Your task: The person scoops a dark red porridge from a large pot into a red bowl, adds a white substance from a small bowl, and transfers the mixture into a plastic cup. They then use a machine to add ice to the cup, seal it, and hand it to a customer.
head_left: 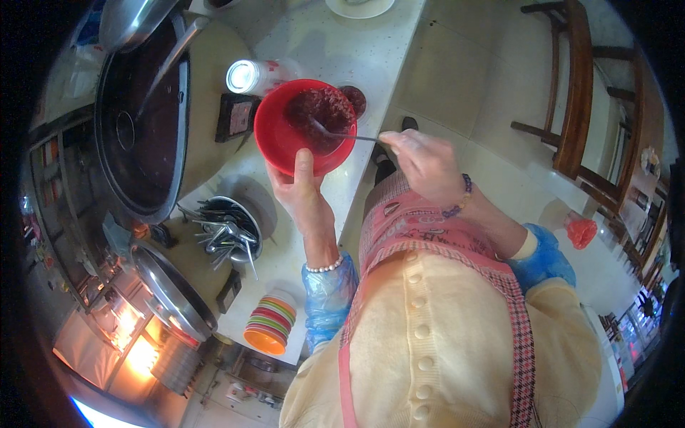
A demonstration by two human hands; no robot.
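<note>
My left hand (303, 203) grips a red bowl (273, 128) by its near rim, thumb over the edge, fingers beneath. The bowl is tilted, and dark red, lumpy food (330, 107) lies toward its right side. In my right hand (427, 165) is the handle of a metal spoon (362, 137), pinched between the fingers. The spoon's head dips into the food. Beside the bowl's far rim lies a white-topped cup (244, 76) or stack of cups. A dark red round thing (353, 101) shows partly behind the bowl's right rim.
Left stands a large dark pot (184, 114) with a long-handled ladle (168, 65). A container (258, 214) of metal spoons and stacked coloured bowls (271, 321) are on the white counter (289, 267). A white plate (360, 7) is farther along; a wooden bench (579, 93) stands right.
</note>
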